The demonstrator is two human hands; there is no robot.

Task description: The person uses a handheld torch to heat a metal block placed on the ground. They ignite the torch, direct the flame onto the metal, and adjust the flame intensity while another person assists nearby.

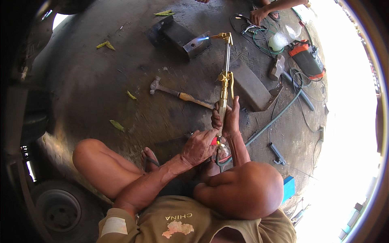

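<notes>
Torch (223, 93) in right hand (231, 120), flame (202, 39) near channel edge (194, 47), broad floor (144, 117) leftward

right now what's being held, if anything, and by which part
A brass torch: the right grip holds its handle; the left grip is at its lower end.

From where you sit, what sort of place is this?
Probably a metalworking or vehicle repair workshop, judging by the brass gas torch with its small blue flame, the hammer lying near heavy metal pieces, and the vehicle-type wheel at lower left.
</notes>
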